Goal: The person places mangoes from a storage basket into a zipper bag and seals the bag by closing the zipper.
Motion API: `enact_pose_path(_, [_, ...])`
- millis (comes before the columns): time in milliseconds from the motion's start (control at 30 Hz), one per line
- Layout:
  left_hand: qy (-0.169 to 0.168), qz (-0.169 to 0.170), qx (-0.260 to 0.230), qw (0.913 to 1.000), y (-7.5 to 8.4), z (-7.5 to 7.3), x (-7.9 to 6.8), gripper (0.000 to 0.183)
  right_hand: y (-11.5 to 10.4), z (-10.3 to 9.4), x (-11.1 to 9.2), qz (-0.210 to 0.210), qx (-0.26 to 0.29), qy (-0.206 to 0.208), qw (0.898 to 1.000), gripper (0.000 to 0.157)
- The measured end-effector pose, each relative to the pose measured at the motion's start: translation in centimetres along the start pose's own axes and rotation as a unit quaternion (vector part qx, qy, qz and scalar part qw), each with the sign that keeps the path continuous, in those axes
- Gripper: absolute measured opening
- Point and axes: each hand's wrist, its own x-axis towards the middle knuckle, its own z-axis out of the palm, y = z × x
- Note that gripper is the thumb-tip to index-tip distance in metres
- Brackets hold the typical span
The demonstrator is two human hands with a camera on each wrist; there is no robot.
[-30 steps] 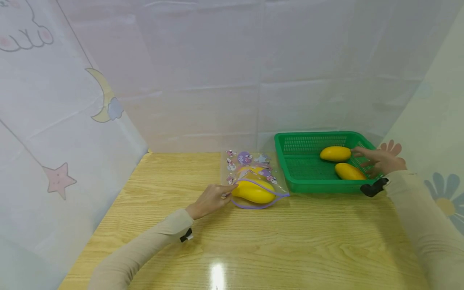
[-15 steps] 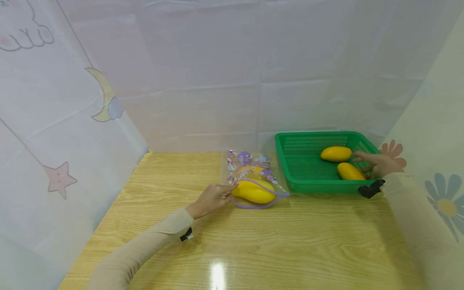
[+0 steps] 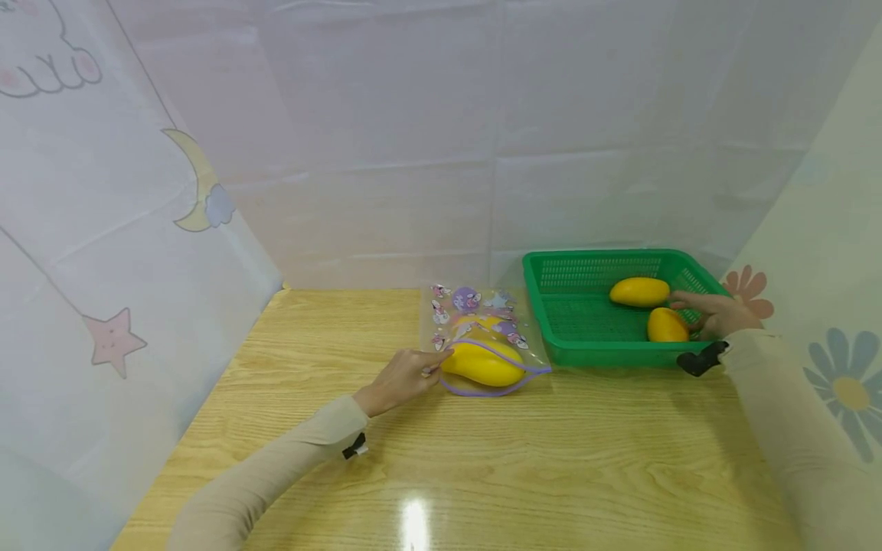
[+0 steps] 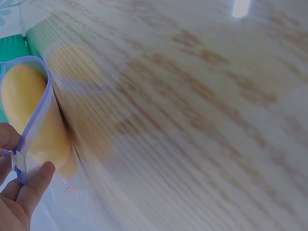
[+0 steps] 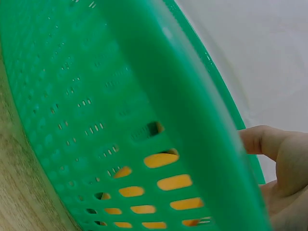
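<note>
In the head view my left hand [image 3: 405, 379] pinches the lilac zip edge of a clear printed zip bag [image 3: 444, 310] by its mouth. One yellow mango [image 3: 491, 366] lies in the bag's gaping mouth, and more yellow shows behind the print. The left wrist view shows thumb and fingers around the zip edge beside a white slider [image 4: 18, 161]. My right hand [image 3: 720, 312] is inside the green basket [image 3: 620, 356], its digits spread at a near mango [image 3: 667, 327], seemingly touching it. Another mango [image 3: 639, 292] lies just behind. In the right wrist view the basket wall hides the fingertips.
The bag and basket stand side by side on a wooden table [image 3: 482, 467], close to the pale back curtain [image 3: 386, 191]. Printed curtains also hang at left and right. The basket's raised rim [image 5: 192, 96] stands between the right wrist camera and the mangoes.
The near mango has turned in the basket and now lies more end-on. My right hand has shifted slightly left. My left hand and the bag have stayed still.
</note>
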Motion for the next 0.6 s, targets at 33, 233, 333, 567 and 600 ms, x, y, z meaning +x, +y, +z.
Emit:
enact_pose_path(33, [-0.001,-0.001,-0.001,1.0000,0.01,-0.01,0.01,0.039,0.08,0.15,-0.01,-0.004,-0.014,0.005,1.000,0.087])
enact_pose_path(233, [-0.002,-0.004,-0.004,1.0000,0.18,-0.11,0.03,0.039,0.38,0.76,-0.40,-0.088,-0.207,0.024,0.974,0.089])
enact_pose_path(333, [-0.003,-0.006,-0.005,1.0000,0.18,-0.10,0.06,0.039,0.54,0.95,-0.73,-0.125,-0.262,0.039,0.956,0.084])
enact_pose_path(567, [0.002,0.000,-0.006,1.0000,0.09,-0.01,0.04,0.038,0.57,1.14,-0.99,-0.124,-0.267,0.051,0.954,0.079])
enact_pose_path(600, [0.003,0.000,-0.007,1.0000,0.10,-0.01,0.04,0.038,0.60,1.14,-1.01,-0.125,-0.266,0.050,0.954,0.079])
